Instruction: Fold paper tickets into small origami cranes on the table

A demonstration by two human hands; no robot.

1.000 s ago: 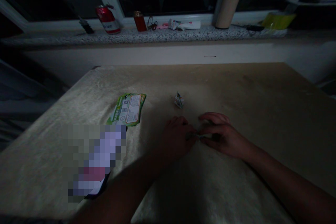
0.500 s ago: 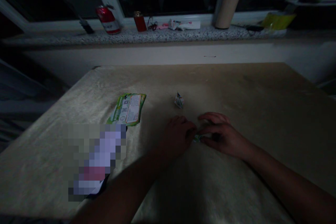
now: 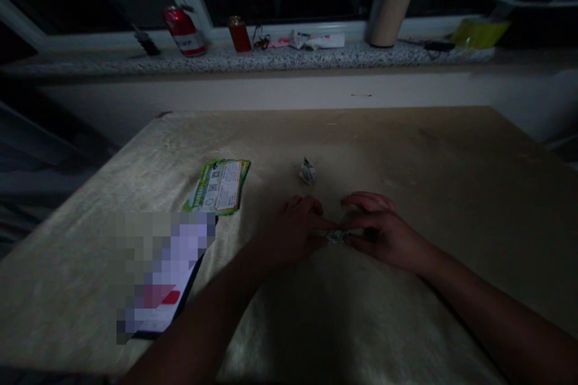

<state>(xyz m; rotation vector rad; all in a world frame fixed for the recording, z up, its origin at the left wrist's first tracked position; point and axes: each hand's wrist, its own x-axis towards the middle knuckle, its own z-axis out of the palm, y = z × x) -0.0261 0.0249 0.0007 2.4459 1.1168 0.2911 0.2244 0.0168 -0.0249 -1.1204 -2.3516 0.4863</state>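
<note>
Between my two hands, low over the table, is a small folded piece of printed paper (image 3: 335, 236), green and white. My left hand (image 3: 300, 225) pinches its left side between thumb and index finger. On the right edge, the thumb and fingertips of my right hand (image 3: 379, 227) close on the same paper, the other fingers curled above it. Beyond the hands a small folded paper shape (image 3: 307, 171) with pointed corners stands on the table. To the left lies a stack of green printed leaflets (image 3: 221, 186).
A phone (image 3: 180, 277), its lit screen partly pixelated, lies left of my left forearm on the cloth-covered table (image 3: 406, 150). Along the stone windowsill (image 3: 352, 59) stand a red can (image 3: 184, 31), a red jar (image 3: 239, 35), a cardboard tube (image 3: 397, 0) and a yellow object (image 3: 481, 33).
My left hand has shifted slightly left, its index finger now stretched towards the folded paper, so more of the paper shows. My right hand has barely moved.
</note>
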